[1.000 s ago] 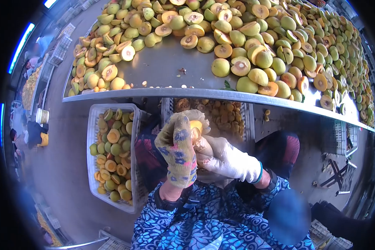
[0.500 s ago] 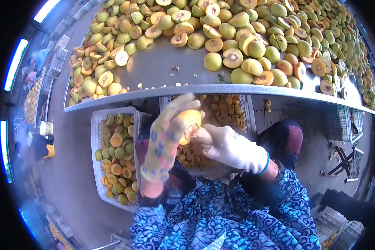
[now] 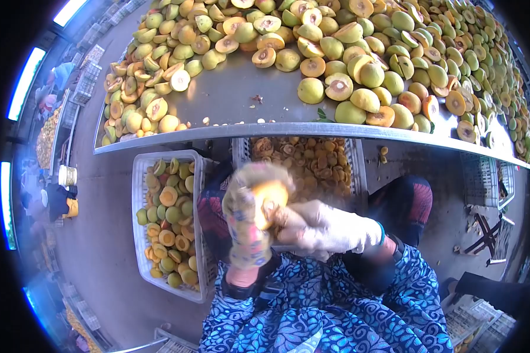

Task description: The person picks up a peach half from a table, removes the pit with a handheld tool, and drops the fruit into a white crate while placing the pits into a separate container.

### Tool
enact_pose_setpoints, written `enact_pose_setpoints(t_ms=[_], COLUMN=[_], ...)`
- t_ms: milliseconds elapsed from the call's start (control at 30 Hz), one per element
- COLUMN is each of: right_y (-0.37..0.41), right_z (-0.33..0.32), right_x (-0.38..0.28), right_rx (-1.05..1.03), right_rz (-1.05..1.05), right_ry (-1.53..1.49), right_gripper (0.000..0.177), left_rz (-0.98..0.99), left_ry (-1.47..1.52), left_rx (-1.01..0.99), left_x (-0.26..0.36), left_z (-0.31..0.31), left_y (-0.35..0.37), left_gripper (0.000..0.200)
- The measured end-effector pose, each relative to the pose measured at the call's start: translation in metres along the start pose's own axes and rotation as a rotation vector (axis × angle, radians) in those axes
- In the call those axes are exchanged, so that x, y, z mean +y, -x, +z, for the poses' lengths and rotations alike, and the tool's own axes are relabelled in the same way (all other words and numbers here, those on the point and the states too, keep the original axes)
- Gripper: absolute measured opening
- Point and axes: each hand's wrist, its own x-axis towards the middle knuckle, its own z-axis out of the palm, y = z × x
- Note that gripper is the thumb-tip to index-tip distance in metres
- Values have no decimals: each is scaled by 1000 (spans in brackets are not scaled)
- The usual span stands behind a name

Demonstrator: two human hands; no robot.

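My left hand (image 3: pixel 247 217), in a patterned knit glove, is closed around a yellow-orange peach half (image 3: pixel 270 199), cut face toward me. My right hand (image 3: pixel 330 230), in a white glove, presses against the fruit from the right with fingers curled; any tool in it is hidden. Both hands are blurred and held over my lap, below the metal table edge (image 3: pixel 288 129).
The metal table holds a large heap of halved peaches (image 3: pixel 347 65). A white crate (image 3: pixel 136 176) with several peach halves stands at my left. Another crate (image 3: pixel 354 162) with pits and scraps sits under the table ahead. Other people work far left.
Both hands dropped slightly and pulled closer to my body. The left hand turned, wrapping tighter around the peach half.
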Motion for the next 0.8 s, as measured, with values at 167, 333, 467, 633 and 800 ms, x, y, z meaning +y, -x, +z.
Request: enact_pose_setpoints(t_ms=[167,333,467,633,800], right_y=[-1,3,-4,0,-10], right_z=[-2,-2,3,-5,5], right_x=[12,6,25,15,21], right_rx=[-60,-147,-185,-250,-168], right_rz=[-19,-28,49,115,68], right_ry=[63,-279,-331,-520,-165], right_gripper=[42,41,33,26,38], left_rz=[-621,32,186,-245,-145], left_ry=[-165,-106,-615,326,-15], left_rx=[-321,155,-180,181,29], left_x=[29,-4,9,13,-2], left_z=[-22,7,-29,6,-26], left_y=[-22,18,7,13,19], left_gripper=[54,60,53,79,61])
